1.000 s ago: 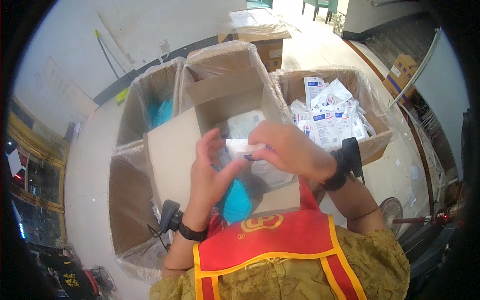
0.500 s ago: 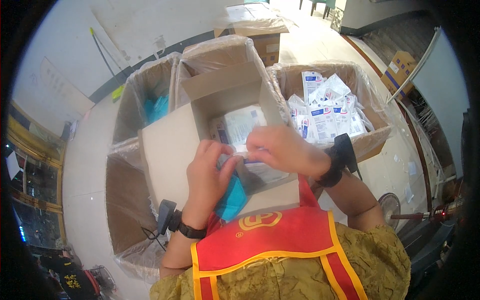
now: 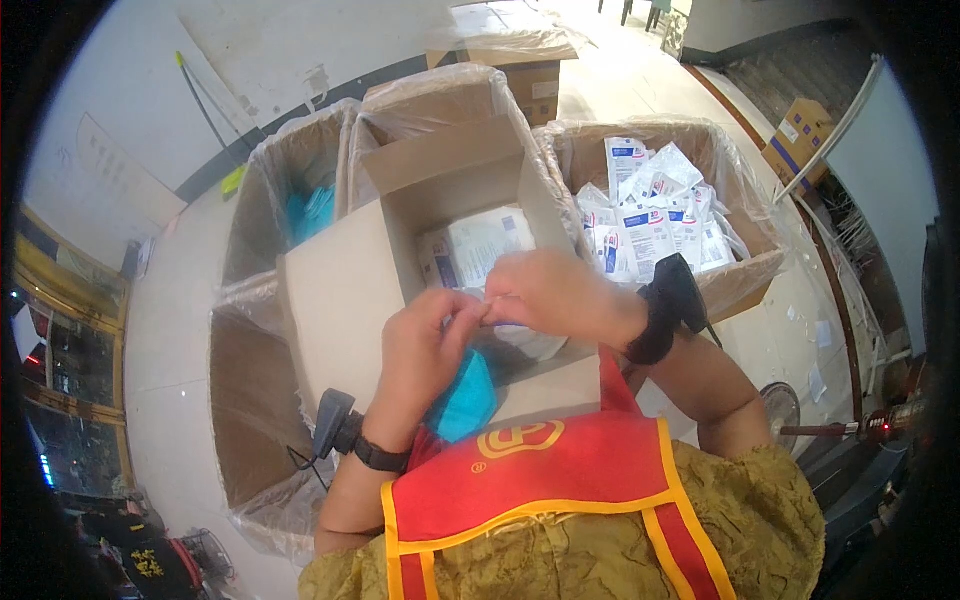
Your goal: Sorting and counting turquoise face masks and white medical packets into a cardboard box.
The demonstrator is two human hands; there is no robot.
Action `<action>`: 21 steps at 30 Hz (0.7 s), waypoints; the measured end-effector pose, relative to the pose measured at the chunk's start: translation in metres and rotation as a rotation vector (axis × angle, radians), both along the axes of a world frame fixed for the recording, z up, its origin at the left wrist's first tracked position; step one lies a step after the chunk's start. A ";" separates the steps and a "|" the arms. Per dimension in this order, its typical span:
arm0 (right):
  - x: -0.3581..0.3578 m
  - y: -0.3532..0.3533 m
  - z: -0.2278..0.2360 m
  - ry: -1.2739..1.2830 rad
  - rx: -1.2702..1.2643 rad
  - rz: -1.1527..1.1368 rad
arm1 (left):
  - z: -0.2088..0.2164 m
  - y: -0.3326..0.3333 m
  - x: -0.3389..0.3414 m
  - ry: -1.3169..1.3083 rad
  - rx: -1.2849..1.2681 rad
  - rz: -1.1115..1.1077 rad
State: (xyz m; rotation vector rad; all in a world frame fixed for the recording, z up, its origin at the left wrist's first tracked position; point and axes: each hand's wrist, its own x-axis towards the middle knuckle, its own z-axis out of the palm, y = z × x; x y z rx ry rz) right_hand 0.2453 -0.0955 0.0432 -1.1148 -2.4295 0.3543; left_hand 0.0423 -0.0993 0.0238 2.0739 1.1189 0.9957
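Over an open cardboard box (image 3: 335,300), my left hand (image 3: 420,340) and my right hand (image 3: 550,295) meet with fingertips pinched together. What lies between the fingers is too small and hidden to make out. Just below my left hand a flat turquoise piece (image 3: 465,398) with a pointed edge shows; whether the hand's hidden fingers hold it I cannot tell. White packets (image 3: 490,240) with blue print lie in the box beyond my hands. Part of the box's inside is covered by my right hand.
A plastic-lined carton (image 3: 765,275) at the right holds many white packets (image 3: 648,235). Left of the box, another lined carton (image 3: 255,220) has turquoise pieces (image 3: 312,212) in it. More lined cartons (image 3: 250,400) stand around, and a fan (image 3: 780,408) is at the right.
My fingertips have come closer together, and the white bit seen between them before is now mostly hidden. My right hand has shifted slightly left.
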 end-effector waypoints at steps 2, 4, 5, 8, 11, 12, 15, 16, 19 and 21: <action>-0.003 0.001 0.007 -0.009 0.000 0.006 | 0.002 0.001 -0.001 -0.046 0.012 0.007; -0.007 -0.001 0.015 0.022 0.069 0.019 | 0.006 0.001 -0.002 -0.156 -0.078 0.045; -0.010 -0.002 0.020 0.053 0.134 0.033 | 0.012 0.000 -0.002 -0.156 -0.075 0.044; -0.017 -0.006 0.039 0.055 0.312 0.067 | 0.034 -0.006 -0.003 -0.427 -0.351 0.047; -0.019 -0.015 0.058 -0.051 0.415 0.087 | 0.042 -0.010 -0.006 -0.643 -0.534 0.005; -0.020 -0.018 0.061 -0.053 0.419 0.089 | 0.041 -0.011 -0.006 -0.646 -0.529 0.005; -0.022 -0.029 0.069 -0.123 0.504 0.111 | 0.038 -0.012 -0.007 -0.770 -0.603 -0.068; -0.023 -0.032 0.072 -0.160 0.505 0.127 | 0.036 -0.012 -0.006 -0.791 -0.618 -0.067; -0.023 -0.038 0.074 -0.219 0.522 0.150 | 0.034 -0.013 -0.006 -0.820 -0.642 -0.076; -0.024 -0.041 0.074 -0.241 0.536 0.154 | 0.034 -0.014 -0.004 -0.826 -0.654 -0.089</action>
